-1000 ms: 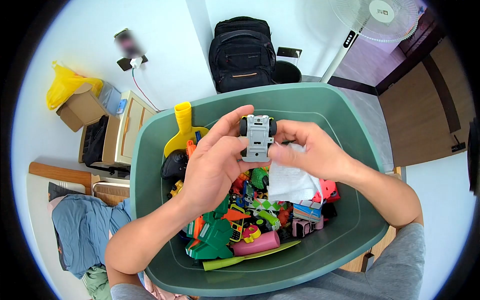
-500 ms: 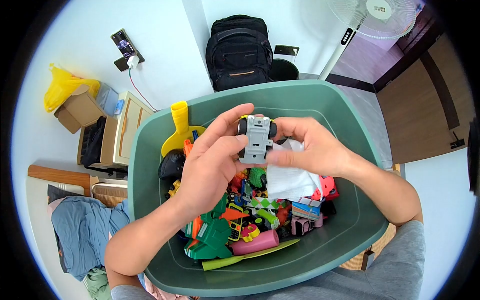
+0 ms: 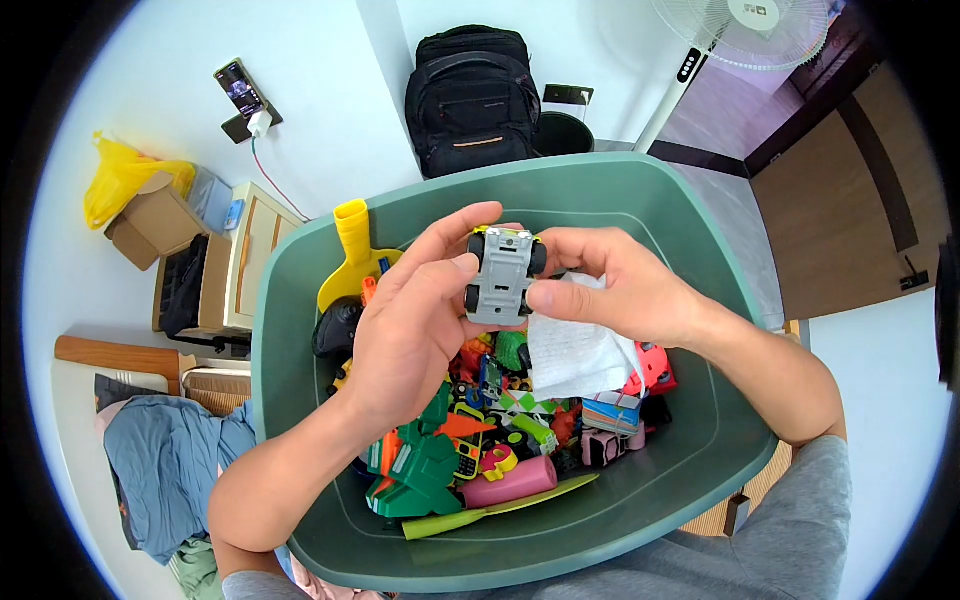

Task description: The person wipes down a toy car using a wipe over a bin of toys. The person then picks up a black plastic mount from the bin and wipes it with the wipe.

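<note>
A small toy car (image 3: 505,278) is held upside down above the tub, its grey underside and black wheels facing me. My left hand (image 3: 420,310) is closed around the car's left side, thumb on a wheel. On the other side, my right hand (image 3: 620,290) has its thumb against the car's lower right wheel. From the right hand's fingers hangs a white cloth (image 3: 575,358), its lower part over the toys. Right-hand fingers behind the cloth and car are partly hidden.
The green tub (image 3: 690,450) holds several toys, among them a yellow shovel (image 3: 353,250), a green toy piece (image 3: 420,475), a pink cylinder (image 3: 510,483) and a red toy car (image 3: 655,370). Beyond it stand a black backpack (image 3: 472,110) and a fan (image 3: 675,95).
My right thumb has shifted up from below onto the car's right wheel. The left hand still holds the car upside down. The whole view has shifted slightly.
</note>
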Demonstrator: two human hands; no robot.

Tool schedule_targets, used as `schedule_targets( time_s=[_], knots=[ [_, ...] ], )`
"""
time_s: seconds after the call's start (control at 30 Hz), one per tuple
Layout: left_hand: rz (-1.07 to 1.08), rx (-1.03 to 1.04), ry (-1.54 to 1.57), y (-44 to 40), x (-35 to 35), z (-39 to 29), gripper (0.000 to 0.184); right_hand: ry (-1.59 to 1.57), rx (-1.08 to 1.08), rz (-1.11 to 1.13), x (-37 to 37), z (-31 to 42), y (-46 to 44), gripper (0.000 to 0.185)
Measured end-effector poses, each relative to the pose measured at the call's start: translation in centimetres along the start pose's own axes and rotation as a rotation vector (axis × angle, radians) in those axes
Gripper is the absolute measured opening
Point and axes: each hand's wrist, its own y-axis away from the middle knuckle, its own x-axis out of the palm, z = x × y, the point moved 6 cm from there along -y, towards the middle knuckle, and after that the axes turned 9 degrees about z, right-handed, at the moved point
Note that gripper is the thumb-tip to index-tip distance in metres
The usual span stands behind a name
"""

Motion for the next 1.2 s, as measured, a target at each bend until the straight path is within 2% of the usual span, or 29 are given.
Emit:
schedule_targets(
  time_s=[0.17, 0.27, 0.33, 0.4, 0.57, 0.63, 0.67, 0.77, 0.8, 0.83, 0.9, 0.93, 1.0, 1.07, 1.13, 1.17, 1.2],
  knots=[
    [-0.014, -0.018, 0.003, 0.0, 0.1, 0.1, 0.050, -0.195, 0.001, -0.077, -0.1, -1.0, -0.1, 0.035],
    [-0.046, -0.019, -0.031, 0.0, 0.2, 0.2, 0.049, -0.075, 0.086, 0.004, -0.1, -1.1, 0.1, 0.033],
    [-0.069, -0.015, -0.054, 0.0, 0.1, 0.2, 0.048, 0.155, -0.065, 0.026, -0.1, -0.6, 0.1, 0.037],
    [-0.036, 0.010, 0.017, 0.0, 0.1, 0.1, 0.046, 0.112, -0.054, 0.022, 0.0, -0.5, 0.1, 0.039],
    [-0.063, -0.011, -0.045, 0.2, 0.0, 0.1, 0.042, 0.111, 0.015, 0.014, 0.0, -0.1, 0.4, 0.039],
    [-0.072, -0.027, -0.085, 0.3, -0.1, 0.1, 0.040, 0.219, 0.037, -0.246, -1.4, 0.1, 1.0, 0.051],
    [-0.101, -0.059, -0.067, 0.4, -0.3, 0.3, 0.037, 0.308, -0.067, -0.377, -2.0, 0.5, 1.2, 0.044],
    [-0.118, -0.111, -0.082, 0.4, -0.7, 0.7, 0.033, 0.355, -0.167, -0.441, -2.2, 3.3, 2.4, 0.036],
    [-0.105, -0.133, -0.119, 0.3, -0.7, 0.9, 0.031, 0.422, -0.261, -0.389, -1.4, 4.6, 3.1, 0.032],
    [-0.109, -0.132, -0.117, 0.3, -0.8, 1.0, 0.031, 0.576, -0.503, -0.357, -0.5, 5.7, 3.6, 0.034],
    [-0.050, -0.124, -0.403, 0.2, -0.6, 0.9, 0.032, 0.580, -0.626, -0.150, 2.0, 7.9, 5.1, 0.025],
    [-0.053, -0.171, -0.258, 0.3, 0.0, 1.0, 0.035, 0.577, -0.623, -0.146, 2.5, 8.2, 5.7, 0.025],
    [-0.037, -0.189, -0.314, 0.4, -0.1, 1.2, 0.036, 0.406, -0.833, 0.112, 4.5, 9.2, 7.6, 0.018],
    [-0.017, -0.202, -0.427, 0.4, 0.1, 0.9, 0.037, 0.271, -0.901, 0.303, 5.6, 10.5, 8.7, 0.024],
    [-0.030, -0.251, -0.450, 0.3, -0.1, 1.1, 0.037, 0.224, -0.852, 0.345, 5.7, 11.9, 7.8, 0.029],
    [-0.016, -0.291, -0.429, 0.3, -0.1, 1.3, 0.036, 0.219, -0.900, 0.637, 5.8, 12.4, 6.9, 0.008],
    [-0.004, -0.303, -0.457, 0.2, -0.1, 1.3, 0.035, 0.215, -0.920, 0.779, 6.4, 12.0, 7.6, 0.013]
  ],
)
